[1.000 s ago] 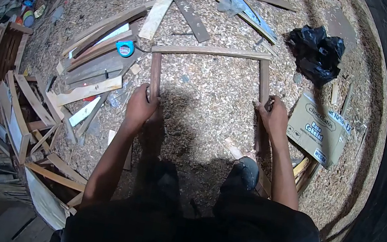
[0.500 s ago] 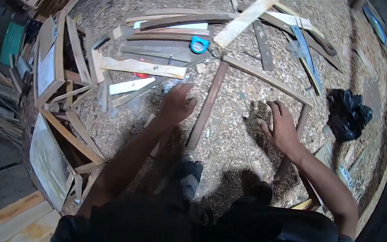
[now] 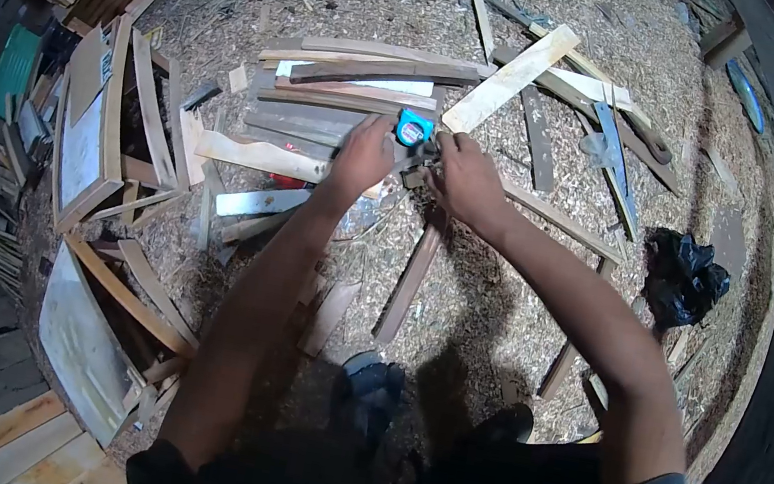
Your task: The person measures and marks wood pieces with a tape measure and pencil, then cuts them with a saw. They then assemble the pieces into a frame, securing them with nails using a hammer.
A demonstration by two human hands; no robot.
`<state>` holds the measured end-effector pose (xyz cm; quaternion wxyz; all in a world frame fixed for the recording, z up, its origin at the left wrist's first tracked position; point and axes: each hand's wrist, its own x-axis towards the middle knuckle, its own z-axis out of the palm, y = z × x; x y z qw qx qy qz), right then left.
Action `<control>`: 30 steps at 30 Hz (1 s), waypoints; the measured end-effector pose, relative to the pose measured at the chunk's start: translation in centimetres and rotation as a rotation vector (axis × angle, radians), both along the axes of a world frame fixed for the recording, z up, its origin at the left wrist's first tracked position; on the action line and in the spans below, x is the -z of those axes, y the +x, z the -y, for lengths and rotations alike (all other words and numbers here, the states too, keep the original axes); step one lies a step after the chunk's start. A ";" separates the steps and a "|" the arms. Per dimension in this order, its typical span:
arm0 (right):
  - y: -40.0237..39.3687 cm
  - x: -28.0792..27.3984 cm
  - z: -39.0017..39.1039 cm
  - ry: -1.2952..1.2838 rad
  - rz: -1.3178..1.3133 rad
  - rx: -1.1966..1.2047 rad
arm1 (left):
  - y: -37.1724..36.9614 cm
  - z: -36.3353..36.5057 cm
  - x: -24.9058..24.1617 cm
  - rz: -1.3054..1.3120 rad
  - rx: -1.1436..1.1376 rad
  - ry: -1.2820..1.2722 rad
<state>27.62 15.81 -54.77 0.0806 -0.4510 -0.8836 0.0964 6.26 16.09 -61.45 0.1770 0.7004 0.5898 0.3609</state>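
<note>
My left hand (image 3: 363, 155) is closed, its fingers curled over the loose wood just left of a turquoise tape measure (image 3: 414, 130). What those fingers hold, if anything, is hidden. On the tape's right, my right hand (image 3: 469, 184) has its fingertips drawn together above the corner where two wooden strips meet; its grip is also hidden. One of these strips, a reddish-brown one (image 3: 408, 286), runs down toward my feet. The other, a paler strip (image 3: 567, 222), extends to the right from beneath my right hand. A small dark piece (image 3: 410, 158) shows between the hands.
Several planks (image 3: 385, 64) lie stacked beyond the hands, with a pale board (image 3: 512, 77) slanting across at their right. A black plastic bag (image 3: 685, 279) lies at the right. Wooden crates (image 3: 86, 128) stand on the left. Wood shavings cover the ground.
Both hands have moved forward and toward each other, up to the tape measure. My right hand has travelled left from the frame's right side to its upper left corner. The view has shifted slightly.
</note>
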 end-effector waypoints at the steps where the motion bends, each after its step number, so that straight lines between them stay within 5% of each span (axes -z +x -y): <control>1: -0.9 1.1 -0.7 0.041 0.022 0.007 | -0.1 -0.9 -0.2 -0.023 0.016 -0.042; 4: -3.0 3.9 -2.1 0.026 -0.014 0.104 | -0.5 -3.3 0.6 -0.026 0.058 0.066; 11: -4.9 4.8 -3.8 -0.048 -0.089 0.168 | -1.2 -4.4 0.6 -0.060 0.110 -0.179; 17: -5.0 8.5 -5.2 0.192 -0.202 0.042 | -2.4 -4.9 2.2 -0.025 0.114 -0.122; 23: -1.2 2.5 -5.1 0.061 -0.189 -0.124 | -0.8 -2.9 -3.8 0.218 0.213 -0.169; 26: 2.2 -2.4 -2.7 -0.231 -0.098 -0.190 | 1.0 0.4 -5.7 0.214 0.231 -0.393; 28: 5.2 -2.7 -0.7 -0.170 -0.208 -0.370 | 2.7 3.7 -5.7 0.417 0.214 -0.492; 30: 8.8 -4.7 2.3 -0.473 -0.143 -0.367 | 4.6 8.0 -5.6 0.543 0.322 -0.604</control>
